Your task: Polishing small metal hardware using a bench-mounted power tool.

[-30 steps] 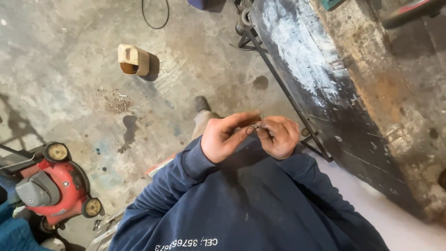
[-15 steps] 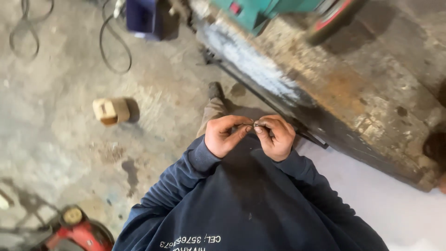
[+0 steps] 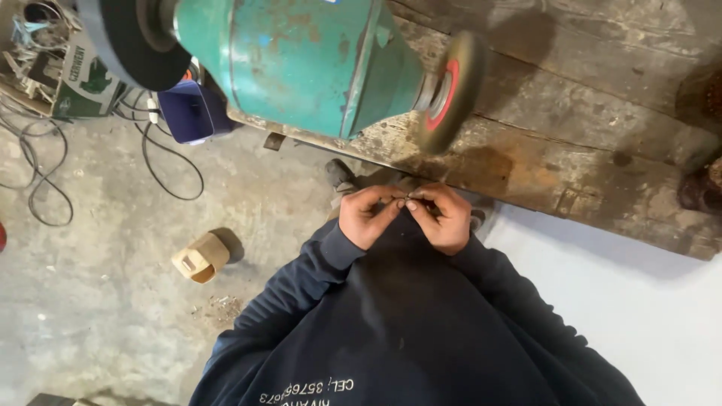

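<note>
A small thin metal piece (image 3: 410, 201) is pinched between the fingertips of the left hand (image 3: 367, 218) and the right hand (image 3: 445, 218), both closed on it and held together just above the dark blue sweatshirt (image 3: 406, 323). Beyond the hands, a green bench grinder (image 3: 301, 60) with a red-centred grinding wheel (image 3: 449, 90) is mounted on a worn wooden bench (image 3: 587, 150). A small tan block (image 3: 200, 258) lies on the grey concrete floor (image 3: 98, 301) to the left.
</note>
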